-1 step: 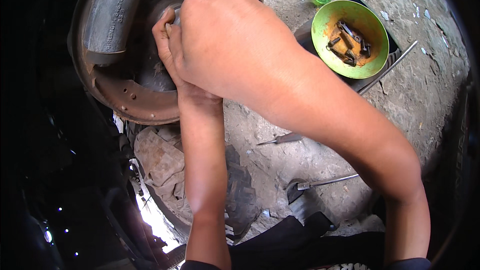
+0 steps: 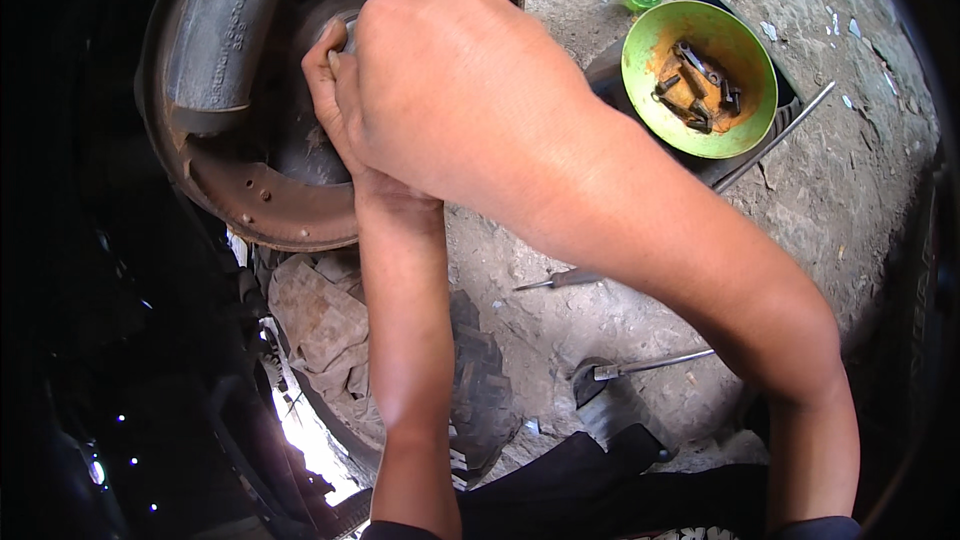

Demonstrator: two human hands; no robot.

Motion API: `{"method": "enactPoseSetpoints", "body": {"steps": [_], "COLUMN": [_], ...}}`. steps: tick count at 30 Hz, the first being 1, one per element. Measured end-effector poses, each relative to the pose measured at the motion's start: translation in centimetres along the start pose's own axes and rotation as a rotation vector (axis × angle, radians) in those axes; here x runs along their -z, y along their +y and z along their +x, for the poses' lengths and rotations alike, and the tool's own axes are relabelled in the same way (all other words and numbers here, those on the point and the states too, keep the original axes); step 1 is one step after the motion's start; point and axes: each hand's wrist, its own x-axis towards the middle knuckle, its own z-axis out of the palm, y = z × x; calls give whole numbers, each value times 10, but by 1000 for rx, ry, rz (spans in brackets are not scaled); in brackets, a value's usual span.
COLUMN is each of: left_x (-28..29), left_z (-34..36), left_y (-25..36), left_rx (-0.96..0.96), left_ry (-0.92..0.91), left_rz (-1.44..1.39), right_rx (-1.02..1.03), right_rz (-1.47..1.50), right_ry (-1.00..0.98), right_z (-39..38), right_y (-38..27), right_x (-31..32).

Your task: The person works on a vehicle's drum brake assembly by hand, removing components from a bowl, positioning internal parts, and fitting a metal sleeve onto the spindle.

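Rusty brake plate (image 2: 285, 218) at upper left, behind the right hand (image 2: 450, 80) and left hand (image 2: 346, 125), right curled over left, near the plate's middle, impossible to tell what either holds, green bowl (image 2: 646, 65) at right.

The round housing (image 2: 290, 218) looks rough, rusty metal, the bowl (image 2: 648, 52) smooth, the crumpled cloth (image 2: 318, 325) matt.
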Motion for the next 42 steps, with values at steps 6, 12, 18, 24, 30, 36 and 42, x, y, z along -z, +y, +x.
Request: {"method": "enactPoseSetpoints", "body": {"steps": [6, 12, 18, 24, 30, 36, 42], "left_x": [-4, -6, -7, -7, -6, -18, -20], "left_z": [3, 8, 6, 6, 5, -14, -16], "left_y": [5, 3, 2, 2, 1, 3, 5], "left_rx": [23, 24, 20, 5, -8, -23, -13], "left_ry": [11, 31, 47, 47, 49, 83, 69], "left_rz": [20, 28, 36, 45, 36, 50, 35], "right_rx": [114, 88, 164, 147, 56, 112, 3], "right_rz": [32, -31, 19, 2, 54, 125, 135], "right_ry": [76, 10, -2, -27, -125, -92, -115], "right_z": [-1, -3, 0, 0, 3, 2, 4], "right_y": [7, 3, 7, 7, 3, 7, 3], "right_x": [-6, -5, -8, -4, 3, 1, 1]}}
